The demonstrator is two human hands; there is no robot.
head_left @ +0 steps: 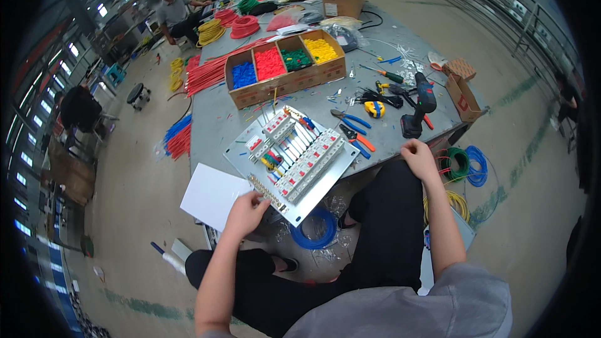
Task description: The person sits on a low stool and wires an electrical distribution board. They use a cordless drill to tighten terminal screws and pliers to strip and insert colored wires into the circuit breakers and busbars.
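Brace the breaker panel point(307, 203) at its eight-o'clock edge with the left hand point(246, 213); fingers there and on the right hand point(421, 160) are part-curled, any hold unclear.

A pale panel point(321, 183) lies slantwise on the grey table point(210, 119), near corner past its edge, carrying 1 long row of white breakers point(310, 166) with red toggles, 2 shorter blocks point(278, 127) and coloured wires point(270, 161).
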